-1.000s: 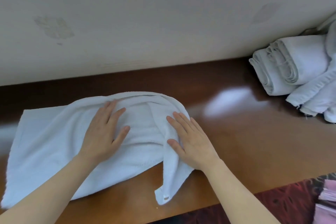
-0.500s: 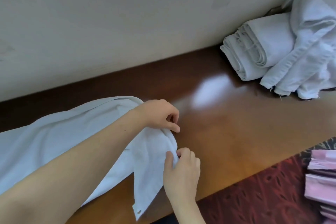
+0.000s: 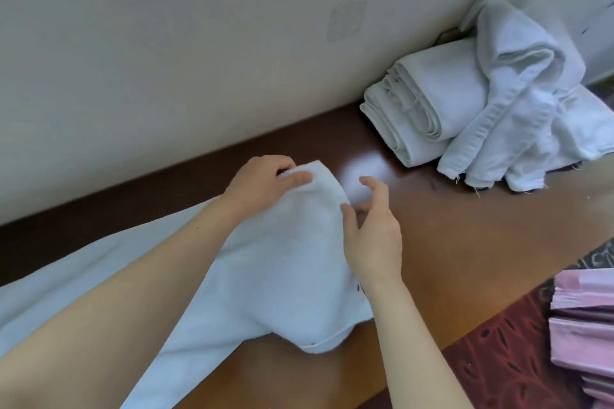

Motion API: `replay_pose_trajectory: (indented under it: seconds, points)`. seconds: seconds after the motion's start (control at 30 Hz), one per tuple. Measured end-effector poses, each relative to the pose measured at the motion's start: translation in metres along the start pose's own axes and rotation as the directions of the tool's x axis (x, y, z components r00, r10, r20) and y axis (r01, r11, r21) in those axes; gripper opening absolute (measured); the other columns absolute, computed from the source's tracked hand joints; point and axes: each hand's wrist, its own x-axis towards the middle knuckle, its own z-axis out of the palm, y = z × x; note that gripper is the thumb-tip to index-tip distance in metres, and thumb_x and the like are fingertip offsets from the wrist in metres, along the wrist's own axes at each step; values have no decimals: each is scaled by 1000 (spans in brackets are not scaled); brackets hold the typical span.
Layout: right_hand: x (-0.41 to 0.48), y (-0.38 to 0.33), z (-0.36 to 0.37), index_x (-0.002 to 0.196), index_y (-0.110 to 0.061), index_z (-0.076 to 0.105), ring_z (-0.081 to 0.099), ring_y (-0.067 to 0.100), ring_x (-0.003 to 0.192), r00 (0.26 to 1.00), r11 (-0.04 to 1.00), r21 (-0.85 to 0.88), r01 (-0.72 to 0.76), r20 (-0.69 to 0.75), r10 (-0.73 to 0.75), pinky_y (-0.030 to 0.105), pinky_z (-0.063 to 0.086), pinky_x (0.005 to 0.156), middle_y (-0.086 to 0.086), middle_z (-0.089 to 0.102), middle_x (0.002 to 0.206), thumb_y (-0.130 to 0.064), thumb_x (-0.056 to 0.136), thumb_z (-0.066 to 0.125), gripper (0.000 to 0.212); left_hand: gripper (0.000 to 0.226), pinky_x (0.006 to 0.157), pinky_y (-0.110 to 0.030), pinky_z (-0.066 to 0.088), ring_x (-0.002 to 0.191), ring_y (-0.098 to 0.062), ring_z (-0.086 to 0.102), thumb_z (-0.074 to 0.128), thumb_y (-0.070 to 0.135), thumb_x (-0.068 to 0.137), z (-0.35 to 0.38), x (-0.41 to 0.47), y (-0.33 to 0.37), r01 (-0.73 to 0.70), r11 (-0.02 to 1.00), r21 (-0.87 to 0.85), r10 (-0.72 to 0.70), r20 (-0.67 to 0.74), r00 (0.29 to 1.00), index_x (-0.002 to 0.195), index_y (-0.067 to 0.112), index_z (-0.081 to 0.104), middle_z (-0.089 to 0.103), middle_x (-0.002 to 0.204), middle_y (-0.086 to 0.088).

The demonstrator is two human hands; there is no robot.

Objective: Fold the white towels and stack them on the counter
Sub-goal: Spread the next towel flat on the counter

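The raised end of the white towel [image 3: 285, 262] is pinched by the left hand [image 3: 262, 186], while the right hand [image 3: 372, 232] is held open, ungripped, against its edge above the counter [image 3: 432, 242].

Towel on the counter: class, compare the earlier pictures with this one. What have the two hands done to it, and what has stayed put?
The left hand, flat on the towel a second ago, has pinched its right end and lifted it. The right hand, pinching the edge half a second ago, has opened beside the raised fold. The towel's left part remains spread on the counter; the folded pile is untouched.
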Motion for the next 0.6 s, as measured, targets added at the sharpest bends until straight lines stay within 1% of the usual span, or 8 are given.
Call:
replay_pose_trajectory:
  seconds: [0.07, 0.17, 0.23, 0.27, 0.33, 0.43, 0.53, 0.6]
  points:
    - [10, 12, -4, 138, -28, 34, 62, 17, 83, 997, 996, -28, -79, 7, 80, 35, 47, 73, -8, 63, 85, -31, 98, 54, 45, 36, 60, -35, 37, 65, -16, 52, 62, 55, 90, 9, 13, -3, 49, 998, -29, -53, -139, 989, 76, 22, 57, 58, 68, 3]
    - [-6, 35, 0, 134, -23, 35, 63, 21, 88, 979, 978, -73, -194, 49, 198, 37, 50, 75, -4, 64, 89, -40, 98, 50, 42, 30, 73, -37, 45, 81, -19, 57, 64, 52, 90, 21, 27, -6, 111, 993, -40, -117, -252, 961, 97, 23, 58, 61, 87, 9]
    - [-23, 47, 9, 119, -25, 43, 58, 19, 86, 992, 962, -246, -122, 6, 127, 36, 49, 74, -8, 60, 88, -44, 97, 49, 30, 31, 78, -39, 48, 87, -19, 57, 63, 50, 91, 25, 32, -4, 125, 992, 0, -120, -286, 951, 106, 23, 55, 58, 94, 10]
    - [-31, 50, 14, 108, -27, 43, 54, 17, 81, 997, 936, -343, -77, -14, 76, 35, 46, 70, -10, 55, 82, -44, 97, 49, 22, 32, 78, -40, 48, 88, -20, 58, 61, 50, 93, 27, 34, -3, 118, 992, 32, -103, -300, 948, 107, 24, 54, 58, 95, 11]
    - [-36, 52, 20, 94, -28, 40, 48, 16, 67, 998, 915, -402, -49, -49, 32, 33, 40, 57, -12, 47, 69, -36, 97, 51, 14, 32, 73, -40, 48, 85, -20, 59, 58, 50, 95, 30, 37, -1, 100, 989, 114, -57, -329, 943, 110, 23, 51, 58, 95, 10]
    - [-23, 61, 15, 93, -24, 46, 45, 16, 50, 994, 898, -437, -39, -106, -9, 29, 29, 46, -8, 49, 65, -32, 99, 49, 10, 32, 65, -37, 46, 77, -19, 60, 53, 50, 97, 33, 41, 0, 61, 968, 245, 36, -373, 927, 111, 21, 50, 60, 91, 8]
    - [0, 76, 0, 96, -21, 52, 52, 24, 49, 979, 862, -507, -7, -178, -97, 27, 24, 46, -5, 55, 70, -37, 98, 52, 16, 35, 59, -33, 40, 73, -20, 61, 54, 51, 97, 36, 49, -3, 19, 940, 340, 134, -421, 897, 111, 19, 51, 64, 87, 4]
    - [14, 87, -7, 94, -17, 56, 52, 26, 45, 964, 841, -541, 23, -210, -162, 23, 20, 44, -2, 55, 70, -34, 95, 60, 18, 38, 61, -33, 39, 77, -23, 62, 58, 49, 94, 39, 55, -5, -31, 923, 384, 206, -423, 883, 114, 16, 54, 67, 89, -1]
